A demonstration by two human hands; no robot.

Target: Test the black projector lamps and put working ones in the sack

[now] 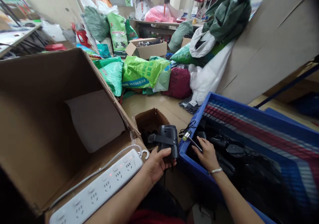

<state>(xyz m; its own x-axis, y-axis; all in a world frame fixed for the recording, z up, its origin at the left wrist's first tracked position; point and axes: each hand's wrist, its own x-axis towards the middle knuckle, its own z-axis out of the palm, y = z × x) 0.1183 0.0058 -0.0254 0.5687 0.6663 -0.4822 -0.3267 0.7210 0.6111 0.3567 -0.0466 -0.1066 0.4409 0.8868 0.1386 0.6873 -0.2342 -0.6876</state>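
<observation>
White plastic lies nearest you at ten o'clock: the power strip [99, 188]. At twelve, your left hand [158, 164] grips the black unit [168, 141], thumb and fingers closed around its near end. At one, your right hand [206, 153] seems to pinch a slim tool [186, 136] over the left corner of the crate [203, 107]; whether those fingers also touch the black pieces [235, 151] inside, I cannot tell. The work looks partway: one unit is in hand, and many pieces lie in the crate at two; how many are finished doesn't show. Beyond the unit stands the small box [152, 117], the big carton [47, 74] gaping at ten. Farther, at twelve, bags [143, 71] are heaped.
</observation>
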